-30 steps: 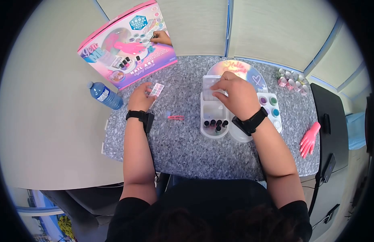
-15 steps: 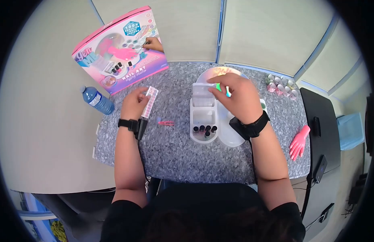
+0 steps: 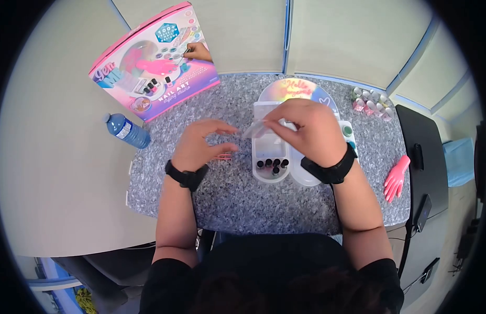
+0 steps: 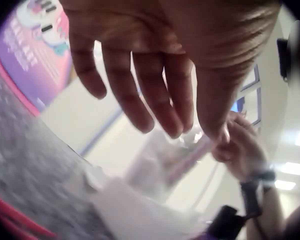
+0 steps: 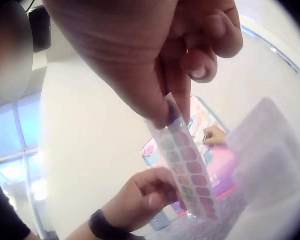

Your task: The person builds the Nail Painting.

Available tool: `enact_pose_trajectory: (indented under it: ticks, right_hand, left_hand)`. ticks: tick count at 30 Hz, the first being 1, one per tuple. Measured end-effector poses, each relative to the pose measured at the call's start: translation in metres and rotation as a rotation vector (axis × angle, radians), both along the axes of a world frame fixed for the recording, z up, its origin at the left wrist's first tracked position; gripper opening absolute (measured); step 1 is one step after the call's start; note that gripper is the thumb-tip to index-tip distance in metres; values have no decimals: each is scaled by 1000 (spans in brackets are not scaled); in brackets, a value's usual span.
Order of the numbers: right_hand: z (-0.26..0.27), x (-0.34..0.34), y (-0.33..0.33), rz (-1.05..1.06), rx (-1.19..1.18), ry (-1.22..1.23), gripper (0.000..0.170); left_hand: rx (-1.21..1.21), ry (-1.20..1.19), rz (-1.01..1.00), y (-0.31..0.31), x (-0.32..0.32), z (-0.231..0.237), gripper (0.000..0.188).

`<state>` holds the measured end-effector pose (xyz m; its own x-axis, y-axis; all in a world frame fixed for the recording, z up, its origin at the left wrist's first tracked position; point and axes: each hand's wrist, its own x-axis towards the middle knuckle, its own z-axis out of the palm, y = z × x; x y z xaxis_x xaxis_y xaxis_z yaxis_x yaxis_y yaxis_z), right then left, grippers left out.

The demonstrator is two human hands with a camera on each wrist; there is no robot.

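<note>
My right hand [image 3: 310, 128] pinches a clear sheet of nail stickers [image 5: 187, 170] by its top end, between thumb and forefinger. Rows of pink and pale green nail shapes run down it. My left hand [image 3: 198, 145] hovers just left of the sheet, thumb and fingers spread apart. From the left wrist, its fingers [image 4: 157, 100] look fairly straight, with the sheet beyond them. Under the right hand stands a white tray [image 3: 269, 146] with its translucent lid [image 3: 263, 109] raised. Several black-capped nail polish bottles [image 3: 269, 163] fill its front compartment. Pink tweezers [image 3: 223, 157] lie partly hidden behind the left hand.
A nail art box [image 3: 159, 63] and a blue water bottle [image 3: 128, 131] stand at left. Behind the tray rises a shiny rounded panel [image 3: 274, 91]. A pink model hand [image 3: 396, 180] lies at right, near several small bottles [image 3: 373, 104] at the back.
The left hand, which held a sticker sheet half a second ago, has moved right and let go. The right hand now holds a sheet over the tray's left side.
</note>
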<state>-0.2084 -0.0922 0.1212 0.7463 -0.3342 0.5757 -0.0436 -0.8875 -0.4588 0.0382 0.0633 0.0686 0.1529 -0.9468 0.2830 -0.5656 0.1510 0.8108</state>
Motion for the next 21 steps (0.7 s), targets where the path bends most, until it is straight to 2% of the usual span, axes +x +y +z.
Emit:
enact_pose_trajectory:
  ticks: [2, 5, 9, 14, 17, 21]
  right_hand:
    - [0, -4, -8, -84, -97, -19, 8]
    - [-8, -5, -12, -86, -147, -3, 7]
    - [-18, 4, -10, -82, -151, 65, 6]
    - [-26, 14, -6, -81, -154, 153, 10]
    - [-16, 11, 4, -76, -126, 37, 19]
    - [5, 5, 18, -28, -77, 9, 27]
  left_hand:
    - [117, -313, 80, 5, 27, -10, 38]
    - [249, -431, 59, 18, 47, -19, 45]
    - [224, -505, -37, 26, 59, -27, 45]
    - [269, -424, -112, 24, 57, -34, 32]
    - [216, -456, -140, 22, 57, -40, 24]
    - [107, -539, -82, 24, 48, -37, 20]
